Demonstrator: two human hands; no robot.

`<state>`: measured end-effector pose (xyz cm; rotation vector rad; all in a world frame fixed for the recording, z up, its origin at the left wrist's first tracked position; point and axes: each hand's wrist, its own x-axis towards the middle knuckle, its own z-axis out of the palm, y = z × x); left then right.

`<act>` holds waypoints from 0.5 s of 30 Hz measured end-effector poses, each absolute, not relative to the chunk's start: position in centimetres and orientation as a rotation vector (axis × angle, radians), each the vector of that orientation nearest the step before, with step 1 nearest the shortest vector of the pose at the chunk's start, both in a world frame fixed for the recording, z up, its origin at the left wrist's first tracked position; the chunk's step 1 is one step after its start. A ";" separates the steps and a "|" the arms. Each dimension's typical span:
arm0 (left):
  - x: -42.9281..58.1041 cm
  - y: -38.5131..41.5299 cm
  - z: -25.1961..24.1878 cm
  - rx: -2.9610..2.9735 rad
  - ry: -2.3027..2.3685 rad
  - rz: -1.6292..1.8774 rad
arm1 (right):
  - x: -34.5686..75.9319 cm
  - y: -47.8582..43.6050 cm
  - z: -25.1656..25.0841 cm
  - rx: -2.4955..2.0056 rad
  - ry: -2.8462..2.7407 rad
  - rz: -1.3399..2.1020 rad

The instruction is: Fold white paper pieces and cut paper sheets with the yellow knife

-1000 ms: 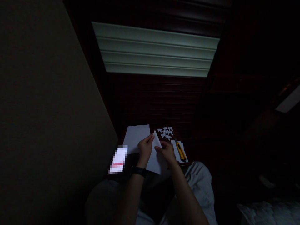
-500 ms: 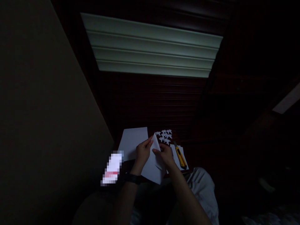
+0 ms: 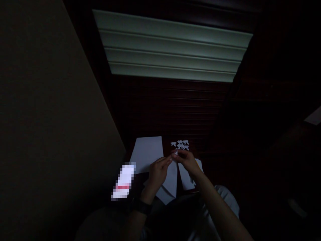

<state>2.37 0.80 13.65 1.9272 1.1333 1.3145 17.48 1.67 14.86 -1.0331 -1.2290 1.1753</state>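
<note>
- the dark tabletop [image 3: 166, 143] carries the work in low light, so edges are best judged by feel as well as by eye.
- the large white sheet [image 3: 147, 152] lies flat at the left; the wrists do well to pass beside it without dragging it.
- the held paper [image 3: 172, 179] is in front of the person, between the two hands, its top narrowed to a point. its lower end shows overlapping layers; whether that is one folded piece or two, i cannot tell. matching the long edges first would make any crease run true.
- the smaller white papers [image 3: 185, 177] lie just right of it, partly under the right forearm; lifting that elbow a little should spare them a nudge.
- the left hand [image 3: 158, 172] has its grip closed on the paper's left side near the top; its best job is steadying, with light pressure.
- the right hand [image 3: 188, 162] has its grip pinched at the same tip, fingers close to the left's; small, slow moves suit it, pressing from the tip downward.
- the little white cut-outs [image 3: 185, 143] sit just beyond the fingers, so a low sweep forward could scatter them.
- the yellow sliver [image 3: 197, 164] shows beside the right forearm, too hidden to identify; best not brushed.
</note>
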 end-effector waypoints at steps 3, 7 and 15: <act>2.1 0.4 13.9 1.974 1.113 1.282 | 17.7 2.0 15.4 -1.005 -1.275 1.224; 2.0 0.5 13.8 1.962 1.127 1.335 | 17.7 2.1 15.5 -0.956 -1.217 1.294; 2.4 1.2 13.0 1.832 1.184 1.406 | 17.0 3.2 15.5 -1.039 -1.140 1.272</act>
